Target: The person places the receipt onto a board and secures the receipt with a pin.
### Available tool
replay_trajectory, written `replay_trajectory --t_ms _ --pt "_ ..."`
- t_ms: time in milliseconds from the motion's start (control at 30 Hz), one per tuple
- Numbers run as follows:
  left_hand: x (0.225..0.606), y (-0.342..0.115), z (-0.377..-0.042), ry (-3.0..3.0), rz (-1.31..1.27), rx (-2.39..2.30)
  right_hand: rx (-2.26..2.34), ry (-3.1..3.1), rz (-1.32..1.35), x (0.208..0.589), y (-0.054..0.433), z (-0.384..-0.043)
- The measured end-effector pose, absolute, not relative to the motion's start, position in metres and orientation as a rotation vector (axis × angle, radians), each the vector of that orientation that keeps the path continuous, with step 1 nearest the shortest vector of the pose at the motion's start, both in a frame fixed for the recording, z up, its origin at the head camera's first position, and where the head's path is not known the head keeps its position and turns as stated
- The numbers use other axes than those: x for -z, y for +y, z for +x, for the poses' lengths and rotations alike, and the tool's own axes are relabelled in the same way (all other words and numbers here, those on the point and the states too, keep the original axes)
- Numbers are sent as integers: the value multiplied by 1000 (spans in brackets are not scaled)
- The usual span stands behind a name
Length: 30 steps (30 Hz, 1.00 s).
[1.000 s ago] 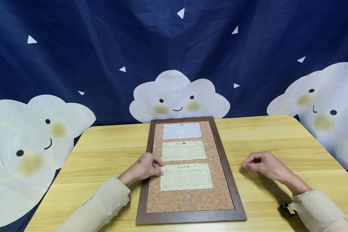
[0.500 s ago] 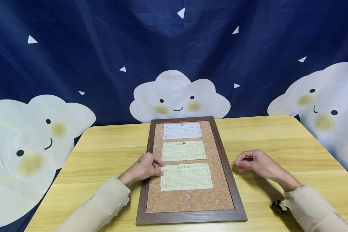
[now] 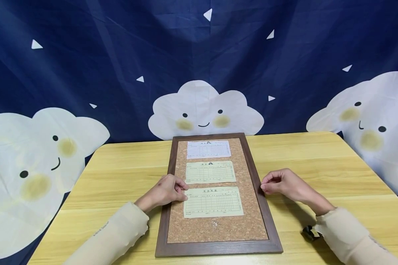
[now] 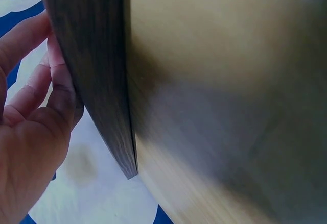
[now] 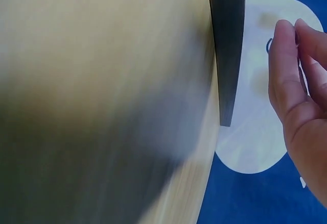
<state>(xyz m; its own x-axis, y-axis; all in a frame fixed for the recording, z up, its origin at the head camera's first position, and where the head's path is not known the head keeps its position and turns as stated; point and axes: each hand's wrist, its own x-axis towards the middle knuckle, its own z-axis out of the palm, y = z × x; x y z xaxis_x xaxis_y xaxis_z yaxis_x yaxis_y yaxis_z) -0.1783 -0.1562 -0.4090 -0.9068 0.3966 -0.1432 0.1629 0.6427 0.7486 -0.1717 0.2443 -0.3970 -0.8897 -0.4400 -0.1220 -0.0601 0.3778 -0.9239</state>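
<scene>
A brown-framed cork board (image 3: 199, 232) bears three printed paper slips. My left hand (image 3: 161, 191) reaches over the frame's left side, its thumb and forefinger slightly apart, resting at the left edge of the lowest greenish slip (image 3: 213, 202). In the head view my right hand (image 3: 282, 184) has its fingertips right at the right frame edge. Thumb and forefinger there pinch a small dark object (image 5: 297, 36), mostly hidden between them. The left hand (image 4: 41, 101) lies against the frame side (image 4: 97, 76) in the left wrist view. Below the lowest slip is a pale scuff (image 3: 215, 223) in the cork.
Above sit a second greenish slip (image 3: 210, 173) and a white slip (image 3: 209, 149), each with a small dark round mark at its top middle. The board lies on a light wood table (image 3: 126, 169). Behind hangs a dark blue cloth (image 3: 199, 44) printed with clouds.
My right hand has moved left over the table, from well right of the board up to its right frame edge. The left hand, slips and board have stayed in place.
</scene>
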Motion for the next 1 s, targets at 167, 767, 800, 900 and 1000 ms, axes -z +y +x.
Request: replay_trajectory --t_ms 167,767,800,900,1000 --pt "408 -156 -178 2572 448 -1126 1481 2372 -472 397 238 -175" --pt "409 -156 -178 2577 433 -1103 1351 2493 -428 394 221 -182" --pt "409 -155 -178 2576 429 -1102 1348 2500 -428 394 220 -183" --pt "409 -155 -178 2577 422 -1102 1341 2516 -422 393 216 -184" --pt "408 -155 -178 2580 420 -1100 1339 2515 -410 392 213 -185"
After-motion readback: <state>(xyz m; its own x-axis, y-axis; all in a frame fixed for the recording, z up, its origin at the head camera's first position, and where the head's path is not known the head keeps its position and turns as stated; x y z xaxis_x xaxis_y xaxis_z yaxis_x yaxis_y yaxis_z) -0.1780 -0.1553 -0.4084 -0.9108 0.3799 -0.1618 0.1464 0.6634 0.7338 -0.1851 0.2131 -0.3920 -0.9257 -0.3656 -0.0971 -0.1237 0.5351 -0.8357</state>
